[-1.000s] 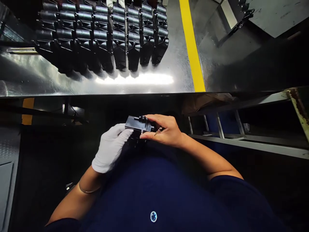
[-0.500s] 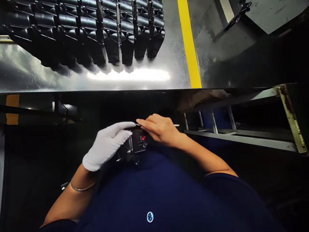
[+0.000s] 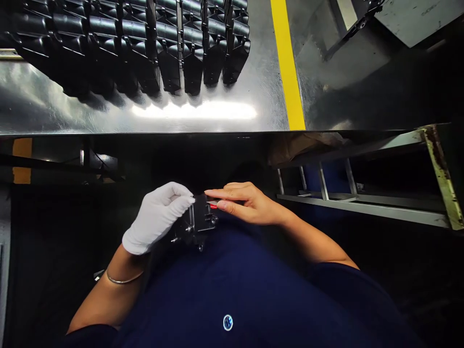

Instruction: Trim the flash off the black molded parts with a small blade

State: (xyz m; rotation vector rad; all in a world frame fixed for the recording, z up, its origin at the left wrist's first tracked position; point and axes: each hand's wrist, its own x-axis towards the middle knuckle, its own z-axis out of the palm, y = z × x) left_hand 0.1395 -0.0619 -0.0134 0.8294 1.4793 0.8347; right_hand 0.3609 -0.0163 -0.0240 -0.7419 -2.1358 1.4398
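Note:
A white glove covers my left hand (image 3: 157, 217), whose thumb and fingers pinch the upper left edge of a black plastic part (image 3: 199, 212) in front of my body. That part has pins and round bosses along its lower side. Bare, my right hand (image 3: 250, 203) is at the part's right side, its index finger stretched over the top. Between its thumb and fingers is a thin, pointed metal blade (image 3: 213, 202), its handle hidden in the hand. A small red spot (image 3: 213, 207) shows just under the blade; I cannot tell what it belongs to.
Ahead is a metal table (image 3: 203, 123) with rows of black plastic parts (image 3: 170, 48) at its left. Yellow tape (image 3: 288, 67) crosses the tabletop. A grey board (image 3: 416, 21) lies at the far right. Below the table stands a metal rack (image 3: 362, 205) beside a brown bag (image 3: 293, 150).
My right hand has turned and dropped slightly, so the blade now shows beside the thumb. My left hand and the black part have shifted a little left.

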